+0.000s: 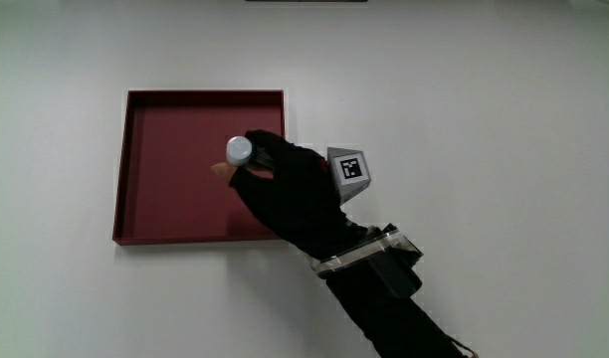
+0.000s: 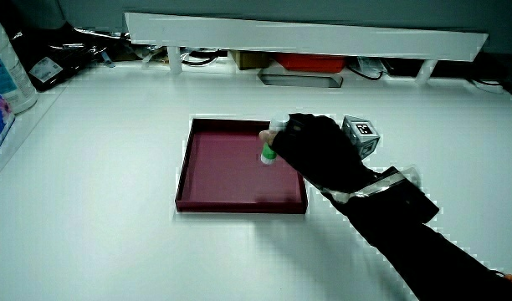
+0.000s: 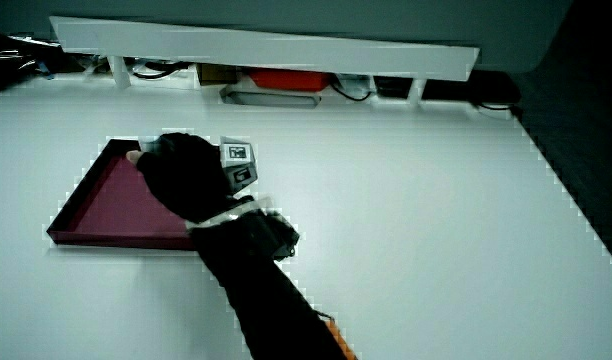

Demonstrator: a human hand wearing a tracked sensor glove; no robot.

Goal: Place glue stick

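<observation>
A dark red square tray (image 1: 145, 214) lies on the white table, also seen in both side views as tray (image 2: 206, 196) and tray (image 3: 86, 215). The hand (image 1: 285, 184) in its black glove is over the tray's edge, shut on a glue stick (image 1: 239, 150) with a white cap. In a side view the glue stick (image 2: 271, 147) stands upright with a green band, held above the tray floor. The hand (image 2: 314, 146) carries a patterned cube (image 2: 360, 134) on its back. In a side view the hand (image 3: 181, 175) hides the stick.
A low white partition (image 2: 306, 38) runs along the table, with cables, a red box (image 2: 310, 61) and a grey flat item under it. A large white bottle (image 2: 5, 71) stands at the table's edge.
</observation>
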